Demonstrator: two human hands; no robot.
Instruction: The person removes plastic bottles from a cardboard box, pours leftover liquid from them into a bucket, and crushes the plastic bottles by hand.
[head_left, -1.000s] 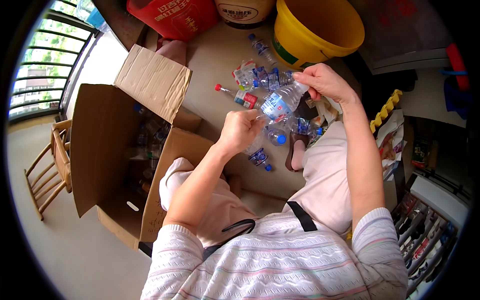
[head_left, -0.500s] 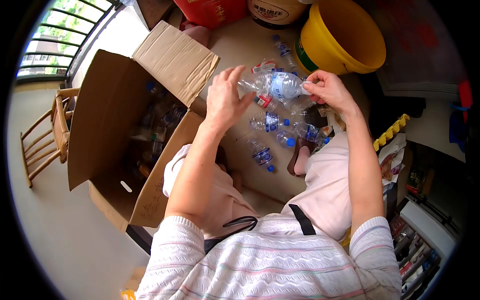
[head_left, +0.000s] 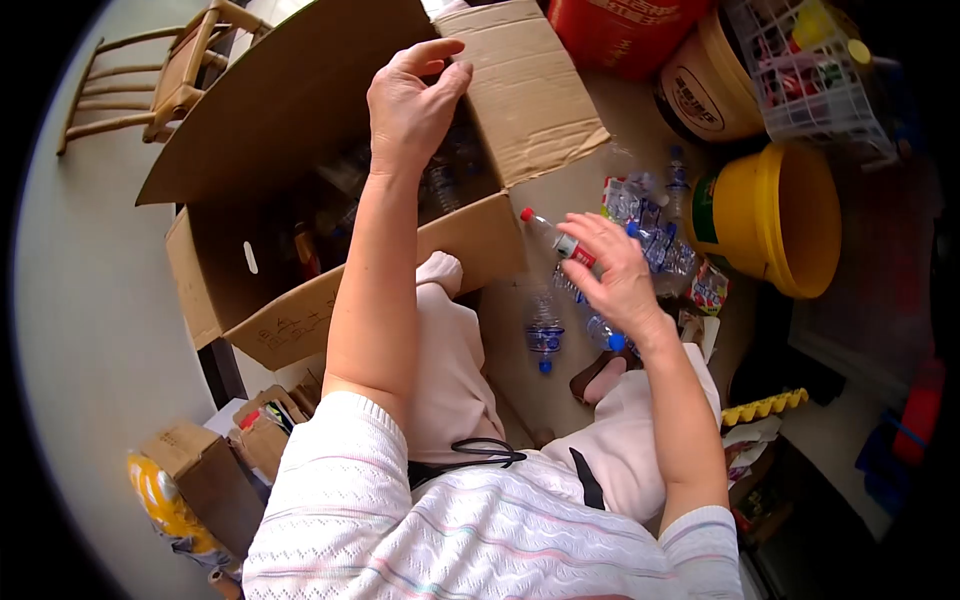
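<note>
Well — two hands [head_left: 415, 112] [head_left: 622, 288], one red-capped bottle [head_left: 566, 244]

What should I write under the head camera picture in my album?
Left hand open over a cardboard box, right hand at a red-capped bottle.

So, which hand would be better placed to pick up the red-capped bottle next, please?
Probably the right hand: it is already at the bottle, while the left hand is over the box.
</note>
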